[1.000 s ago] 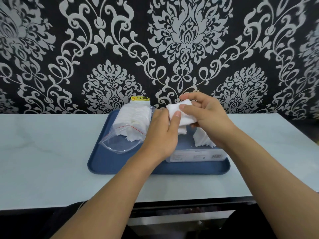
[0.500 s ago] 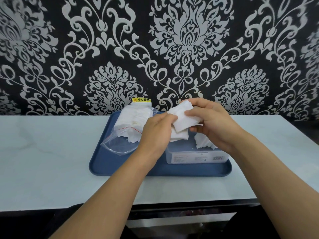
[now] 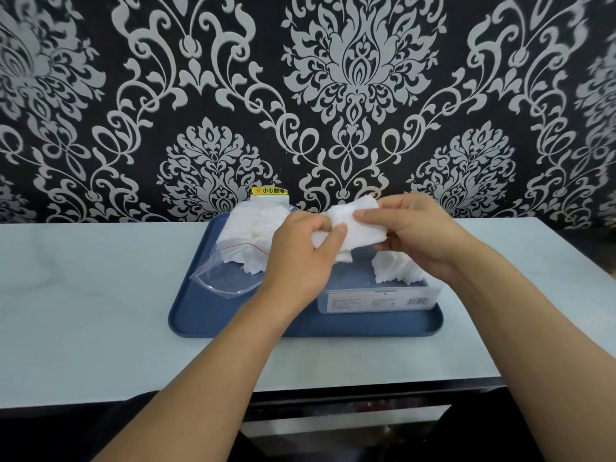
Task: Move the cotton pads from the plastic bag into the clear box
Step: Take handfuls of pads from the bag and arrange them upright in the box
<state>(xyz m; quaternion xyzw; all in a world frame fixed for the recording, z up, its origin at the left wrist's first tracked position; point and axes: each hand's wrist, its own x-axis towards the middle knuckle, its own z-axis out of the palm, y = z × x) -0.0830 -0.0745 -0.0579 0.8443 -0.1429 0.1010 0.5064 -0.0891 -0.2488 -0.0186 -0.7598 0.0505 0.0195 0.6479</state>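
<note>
Bare tray floor (image 3: 233, 315) in front, plastic bag (image 3: 233, 261) left, clear box (image 3: 376, 298) right, wallpapered wall (image 3: 333, 95) close behind.

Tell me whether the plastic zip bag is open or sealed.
Open: the clear plastic zip bag's mouth gapes toward the camera, white cotton pads spilling out.

Bright, even light, soft faint shadows, slight blur and wide-angle bending toward the edges.

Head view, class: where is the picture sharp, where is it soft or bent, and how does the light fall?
Head view: hands and cotton pads fairly sharp; wallpaper smears toward the corners; table edge tilts from wide-angle bending; light soft and even, faint shadows, mild sheen on the plastic bag.
</note>
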